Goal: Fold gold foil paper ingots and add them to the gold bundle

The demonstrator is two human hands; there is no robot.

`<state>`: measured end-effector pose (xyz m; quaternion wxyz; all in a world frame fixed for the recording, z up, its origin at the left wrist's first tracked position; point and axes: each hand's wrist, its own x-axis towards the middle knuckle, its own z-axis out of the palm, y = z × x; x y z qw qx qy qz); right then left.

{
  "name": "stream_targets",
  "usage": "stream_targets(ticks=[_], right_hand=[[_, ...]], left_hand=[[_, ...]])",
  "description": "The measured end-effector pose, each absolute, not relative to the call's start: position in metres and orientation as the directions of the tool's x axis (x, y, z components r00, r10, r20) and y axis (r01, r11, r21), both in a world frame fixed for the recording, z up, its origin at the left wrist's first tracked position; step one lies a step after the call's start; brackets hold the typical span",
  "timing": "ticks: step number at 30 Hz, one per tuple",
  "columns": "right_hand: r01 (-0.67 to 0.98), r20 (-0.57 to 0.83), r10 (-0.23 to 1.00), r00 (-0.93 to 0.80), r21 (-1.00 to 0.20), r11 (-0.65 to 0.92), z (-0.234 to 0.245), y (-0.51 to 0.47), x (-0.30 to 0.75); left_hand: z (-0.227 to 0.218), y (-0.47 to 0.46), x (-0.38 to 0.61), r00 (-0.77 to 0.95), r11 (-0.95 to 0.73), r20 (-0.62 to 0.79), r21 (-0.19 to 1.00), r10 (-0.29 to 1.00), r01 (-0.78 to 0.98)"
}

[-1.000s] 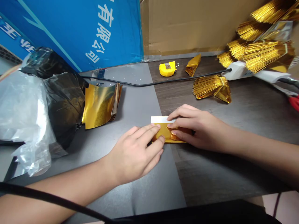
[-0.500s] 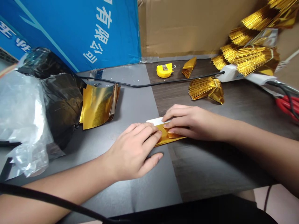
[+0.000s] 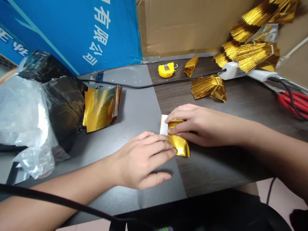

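A small sheet of gold foil paper (image 3: 179, 143) with a white underside lies partly folded on the table between my hands. My left hand (image 3: 141, 158) rests on the table with its fingers stretched flat, the fingertips pressing the paper's left edge. My right hand (image 3: 194, 123) lies over the paper's upper part, its fingers flat on a fold, with the white strip showing just past the fingertips. Neither hand lifts the paper off the table.
A stack of gold foil sheets (image 3: 101, 107) leans by a black and clear plastic bag (image 3: 36, 109) at left. A yellow tape measure (image 3: 166, 69), a black cable (image 3: 154, 85) and folded gold pieces (image 3: 208, 88) lie behind. Cardboard (image 3: 187, 25) and a blue box (image 3: 79, 32) stand at the back.
The paper has turned from lying wide to standing more upright, with a gold corner now pointing toward me. Both hands shifted with it and stay pressed on it.
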<state>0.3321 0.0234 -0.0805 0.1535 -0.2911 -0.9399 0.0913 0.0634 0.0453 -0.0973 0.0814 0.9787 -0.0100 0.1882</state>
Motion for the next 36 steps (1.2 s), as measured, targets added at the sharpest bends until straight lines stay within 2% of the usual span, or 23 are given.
stream_targets(ticks=[4,7,10,15,24,32,36], right_hand=[[0.431,0.25,0.5,-0.829,-0.283,0.857,-0.082,0.027,0.333],[0.365,0.291,0.442,-0.849,-0.283,0.887,-0.087,0.035,0.331],[0.308,0.305,0.395,-0.866,-0.297,0.904,-0.091,0.041,0.329],[0.293,0.312,0.386,-0.868,-0.305,0.906,-0.094,0.046,0.331],[0.31,0.315,0.401,-0.86,-0.301,0.902,-0.096,0.044,0.331],[0.316,0.321,0.405,-0.856,-0.294,0.902,-0.098,0.044,0.331],[0.312,0.327,0.401,-0.856,-0.291,0.904,-0.1,0.045,0.331]], left_hand=[[-0.096,0.046,0.063,0.908,-0.989,0.417,0.143,0.021,-0.043],[-0.096,0.048,0.063,0.866,-0.989,0.483,0.12,0.132,0.084],[-0.099,0.05,0.062,0.863,-0.976,0.456,0.107,0.216,0.188],[-0.103,0.053,0.062,0.905,-0.989,0.399,0.051,0.147,0.138],[-0.102,0.053,0.062,0.924,-0.99,0.357,0.074,0.138,0.119],[-0.1,0.054,0.061,0.94,-0.992,0.339,0.124,0.044,0.001],[-0.098,0.054,0.061,0.948,-0.989,0.312,0.144,0.059,0.014]])
